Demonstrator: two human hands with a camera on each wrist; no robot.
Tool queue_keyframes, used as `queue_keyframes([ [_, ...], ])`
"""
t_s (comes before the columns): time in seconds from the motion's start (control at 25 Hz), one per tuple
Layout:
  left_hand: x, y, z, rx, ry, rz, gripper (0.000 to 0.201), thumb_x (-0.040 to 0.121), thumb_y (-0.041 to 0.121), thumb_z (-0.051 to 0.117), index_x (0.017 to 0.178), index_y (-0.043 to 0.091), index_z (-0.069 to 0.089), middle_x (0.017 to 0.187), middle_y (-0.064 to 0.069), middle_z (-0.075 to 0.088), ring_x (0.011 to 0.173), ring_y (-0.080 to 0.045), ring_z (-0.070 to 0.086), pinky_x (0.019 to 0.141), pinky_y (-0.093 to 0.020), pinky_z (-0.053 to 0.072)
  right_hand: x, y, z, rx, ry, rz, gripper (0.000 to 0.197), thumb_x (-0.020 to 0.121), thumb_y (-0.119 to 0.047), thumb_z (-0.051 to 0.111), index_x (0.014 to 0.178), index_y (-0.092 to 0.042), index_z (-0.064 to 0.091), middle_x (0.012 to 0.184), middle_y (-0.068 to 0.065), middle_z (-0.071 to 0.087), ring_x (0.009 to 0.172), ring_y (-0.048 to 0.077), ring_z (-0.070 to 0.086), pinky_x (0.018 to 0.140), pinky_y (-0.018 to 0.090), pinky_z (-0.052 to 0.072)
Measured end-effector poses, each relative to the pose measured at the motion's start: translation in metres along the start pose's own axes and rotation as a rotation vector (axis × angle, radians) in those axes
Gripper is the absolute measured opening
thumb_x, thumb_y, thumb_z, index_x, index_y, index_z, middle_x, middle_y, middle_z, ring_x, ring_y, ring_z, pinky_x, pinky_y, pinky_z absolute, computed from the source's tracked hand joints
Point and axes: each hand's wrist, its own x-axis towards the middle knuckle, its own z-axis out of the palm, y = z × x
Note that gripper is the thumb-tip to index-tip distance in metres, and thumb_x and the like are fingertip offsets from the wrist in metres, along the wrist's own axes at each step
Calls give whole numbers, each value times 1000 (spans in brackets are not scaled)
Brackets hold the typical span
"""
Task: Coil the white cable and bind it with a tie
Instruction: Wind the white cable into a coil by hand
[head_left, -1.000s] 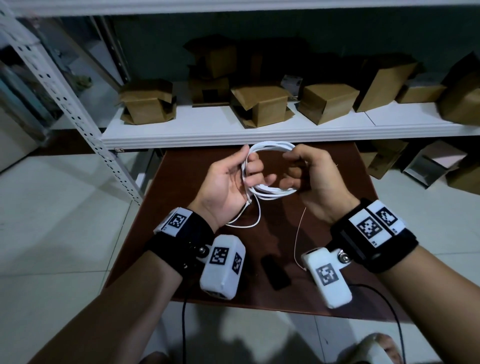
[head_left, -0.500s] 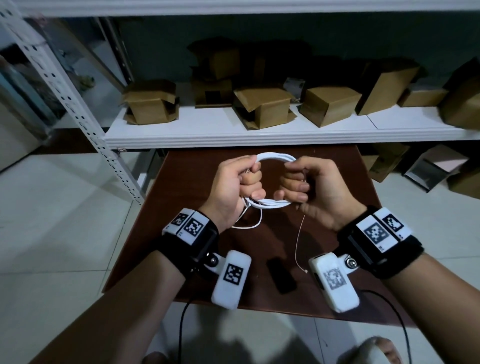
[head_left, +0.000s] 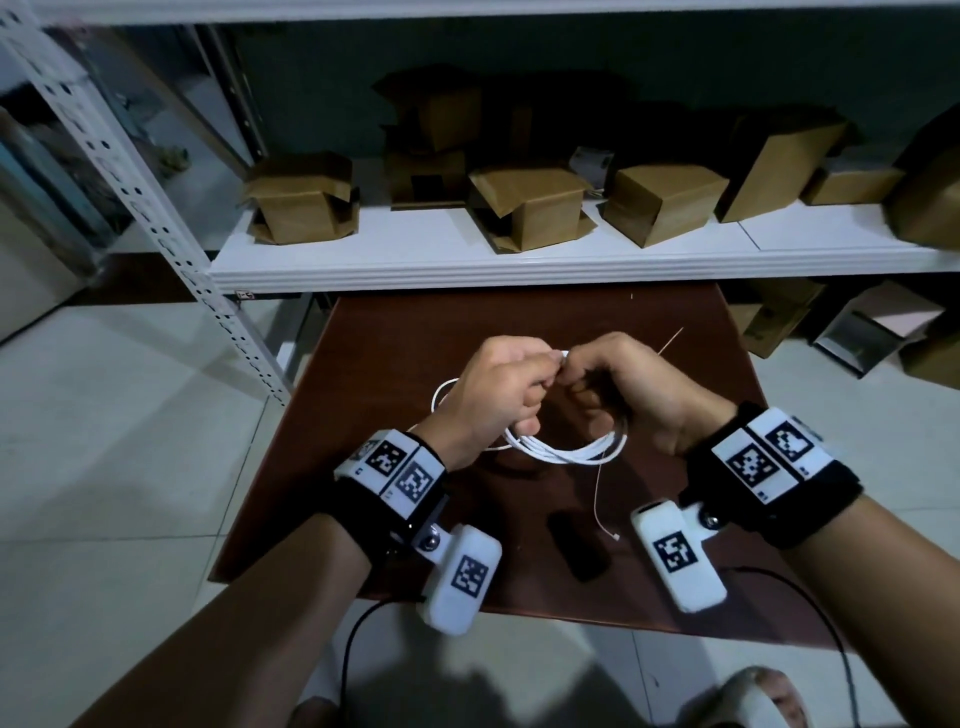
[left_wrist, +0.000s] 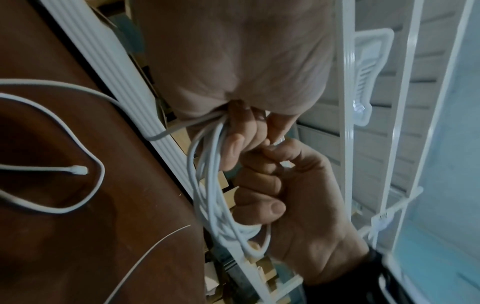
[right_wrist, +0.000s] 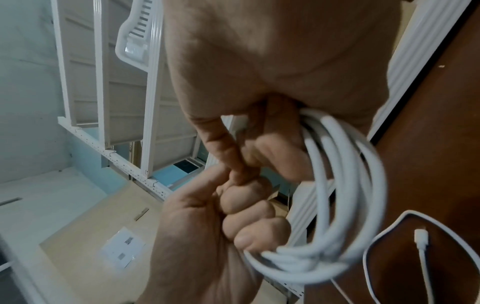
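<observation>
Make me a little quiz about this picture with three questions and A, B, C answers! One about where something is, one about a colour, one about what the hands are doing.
1. Where are the cardboard boxes?
A. on the shelf behind the table
B. on the table
C. in the hands

2. What colour is the cable?
A. black
B. white
C. red

3. What is the left hand doing?
A. lying flat on the table
B. pointing at a box
C. gripping the coil

Answers: 1 A, the boxes stand on the white shelf beyond the table. 2 B, the coiled loops are white. 3 C, its fingers curl round the loops, as do the right hand's.
</observation>
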Motion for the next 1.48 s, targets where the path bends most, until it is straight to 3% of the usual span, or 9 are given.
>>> queue_keyframes([
  [0.12,0,10,-11,-164,-46,-55,32,106,19,53,75,11,51,49,8,27,37,-4,19,48,-25,31,-4,-8,5,119,118,-20,14,82,-7,56,69,-11,61,58,-2,32,47,11,24,42,23,18],
  [0.2,0,14,-21,-236,-84,-64,27,104,23,55,81,9,57,52,6,34,38,-5,29,57,-28,39,-4,-13,5,199,149,-26,7,82,-8,56,75,-9,57,59,-2,32,48,12,23,43,23,17],
  [0.32,0,9,-26,-195,-92,-16,23,100,23,61,93,1,65,61,-3,51,49,-15,51,68,-34,49,-4,-12,4,209,162,-25,23,84,-8,54,62,-14,55,58,-2,31,46,12,22,45,25,16],
  [0.48,1,4,-32,-194,-106,-59,44,94,27,61,121,-9,62,98,-20,74,89,-36,74,92,-50,57,-3,-10,3,226,197,-13,47,85,-8,51,39,-20,51,52,-5,31,43,12,21,40,21,18],
  [0.6,1,5,-39,-115,-116,-85,57,94,32,62,134,-9,57,118,-23,74,115,-47,69,108,-61,44,0,-8,1,283,226,-45,39,84,-7,50,50,-22,39,54,-4,24,44,13,17,39,20,19],
  [0.8,-2,0,-40,159,-242,-144,47,91,32,74,122,-3,68,116,-21,76,108,-29,73,98,-44,52,5,-5,1,316,282,-106,29,81,-9,52,62,-20,33,57,-3,22,46,14,16,39,19,19],
  [0.92,-1,-7,-32,189,-264,-147,36,105,31,60,121,1,71,116,-17,77,111,-31,74,96,-38,56,5,-6,2,322,348,-129,32,82,-7,52,60,-21,34,56,-2,24,46,13,16,43,21,16],
  [1.2,4,-10,-29,-123,-139,72,22,108,15,47,120,0,59,117,-14,74,111,-30,68,103,-45,52,8,-3,2,377,416,-174,27,76,-10,55,57,-21,38,58,-2,25,50,14,18,46,25,16],
  [1.48,10,-9,-19,-336,-29,45,29,112,14,36,108,1,61,98,-13,76,95,-29,75,97,-45,58,12,0,4,453,399,-142,32,80,-8,54,57,-21,36,62,1,23,51,15,18,42,23,19],
])
